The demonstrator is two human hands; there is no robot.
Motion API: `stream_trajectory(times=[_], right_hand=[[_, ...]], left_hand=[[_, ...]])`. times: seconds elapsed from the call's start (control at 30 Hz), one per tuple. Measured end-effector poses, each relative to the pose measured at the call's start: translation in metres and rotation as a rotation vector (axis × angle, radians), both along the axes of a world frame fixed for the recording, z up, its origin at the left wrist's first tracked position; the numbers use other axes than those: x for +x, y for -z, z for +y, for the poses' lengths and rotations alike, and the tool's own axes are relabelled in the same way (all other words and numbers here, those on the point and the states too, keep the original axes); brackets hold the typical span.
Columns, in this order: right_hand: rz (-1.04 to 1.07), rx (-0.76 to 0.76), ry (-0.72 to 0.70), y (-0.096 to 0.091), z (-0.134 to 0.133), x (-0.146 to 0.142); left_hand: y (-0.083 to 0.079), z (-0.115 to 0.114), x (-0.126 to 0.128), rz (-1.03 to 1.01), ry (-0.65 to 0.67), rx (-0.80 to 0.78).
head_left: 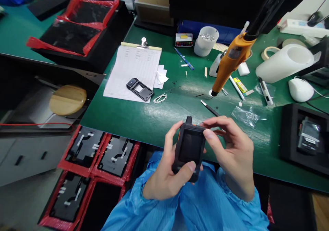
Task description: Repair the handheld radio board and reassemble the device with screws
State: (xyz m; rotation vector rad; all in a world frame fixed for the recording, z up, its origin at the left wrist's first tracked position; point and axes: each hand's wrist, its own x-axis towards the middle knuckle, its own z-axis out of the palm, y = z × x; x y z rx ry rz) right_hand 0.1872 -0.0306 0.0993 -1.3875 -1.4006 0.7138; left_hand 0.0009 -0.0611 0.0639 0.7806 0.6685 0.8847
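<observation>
A black handheld device (pixel 190 147) with a screen, a stubby antenna and an orange side button is held over the table's front edge. My left hand (pixel 171 171) wraps round its left side and underside, thumb on the lower front. At the upper right corner, the thumb and forefinger of my right hand (pixel 232 154) pinch the device; its other fingers are curled and partly hidden. Just beyond lies a black, pale-tipped tool (pixel 209 107). An orange electric screwdriver (pixel 228 61) hangs above the table, tip down.
On the green table (pixel 177 104) lie a clipboard (pixel 133 66), a black housing part (pixel 140 89), a white cable loop (pixel 160 98) and a plastic bag (pixel 248 116). A cup of small metal parts (pixel 206 41) stands behind. Right is a foam tray (pixel 289 135); lower left, red-wrapped trays (pixel 94 171).
</observation>
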Motion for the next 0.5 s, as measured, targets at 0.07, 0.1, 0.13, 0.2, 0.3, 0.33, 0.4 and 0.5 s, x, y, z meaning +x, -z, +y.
stream_trajectory(times=[0.07, 0.1, 0.13, 0.2, 0.3, 0.33, 0.4, 0.5], right_hand=[[0.005, 0.031, -0.016, 0.001, 0.002, 0.0], [0.002, 0.052, -0.016, 0.001, 0.003, 0.0], [-0.006, 0.072, -0.017, 0.002, 0.004, 0.0], [-0.042, 0.111, -0.026, 0.002, 0.005, 0.0], [-0.14, 0.168, -0.029, 0.001, 0.005, 0.0], [-0.19, 0.196, -0.024, 0.001, 0.005, 0.0], [-0.31, 0.282, -0.003, 0.002, 0.004, -0.001], [-0.454, 0.441, 0.027, 0.006, 0.002, -0.004]], left_hand=[[0.0, 0.0, 0.0, 0.015, 0.0, -0.001], [-0.001, 0.0, 0.0, 0.026, -0.001, 0.007], [-0.001, 0.0, 0.0, 0.039, -0.004, 0.02], [-0.003, 0.0, 0.001, 0.065, -0.014, 0.048], [-0.008, 0.001, 0.001, 0.103, -0.029, 0.002], [-0.009, 0.001, 0.001, 0.105, -0.033, -0.025], [-0.011, 0.0, 0.003, 0.069, -0.053, -0.043], [-0.009, -0.001, 0.005, 0.004, -0.087, -0.01]])
